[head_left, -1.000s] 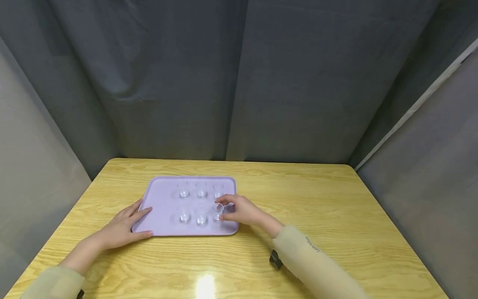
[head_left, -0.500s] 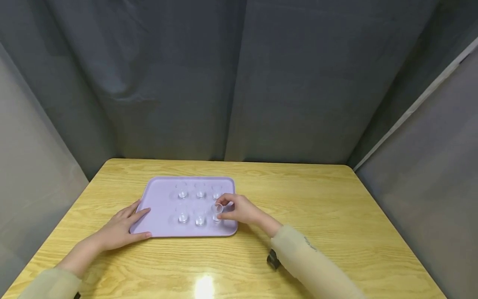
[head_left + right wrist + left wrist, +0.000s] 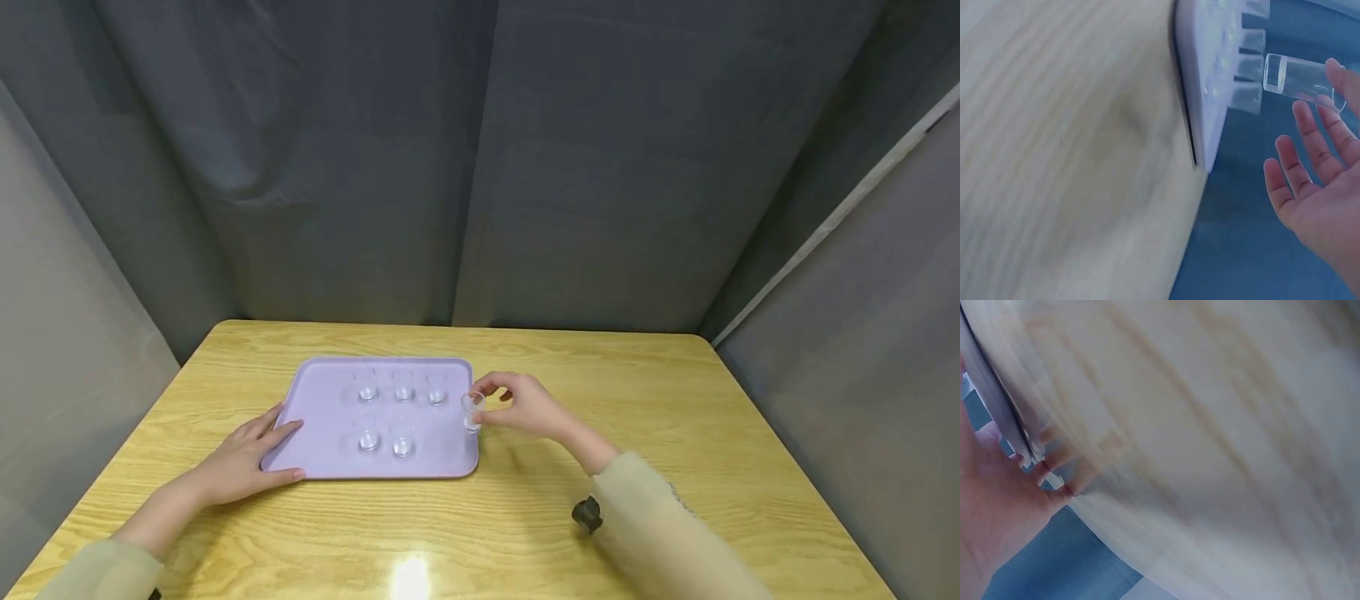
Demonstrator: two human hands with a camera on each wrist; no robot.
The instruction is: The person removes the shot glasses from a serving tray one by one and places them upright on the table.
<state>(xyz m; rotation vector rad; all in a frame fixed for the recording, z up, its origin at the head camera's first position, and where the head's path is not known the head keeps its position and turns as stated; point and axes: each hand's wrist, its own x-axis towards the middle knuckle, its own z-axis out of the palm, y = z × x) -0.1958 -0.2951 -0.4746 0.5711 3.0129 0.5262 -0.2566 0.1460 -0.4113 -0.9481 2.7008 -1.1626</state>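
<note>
From the head view, the right hand [image 3: 528,406] is pinching a clear cup [image 3: 472,411] just above the lilac tray's [image 3: 322,400] right edge, while the left hand [image 3: 243,454] is resting flat-fingered on the tray's near-left corner. Five cups [image 3: 402,387] are standing on the tray, left of the surface's [image 3: 675,400] centre. At the right wrist, fingertips [image 3: 1335,78] are gripping the cup [image 3: 1294,78]. The left wrist view is blurred.

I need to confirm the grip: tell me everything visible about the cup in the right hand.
The cup is small, clear and plastic-looking, with a thicker base, and appears empty. The right hand pinches its rim, holding it upright above the right edge of the purple tray, clear of the five cups left standing there.
</note>
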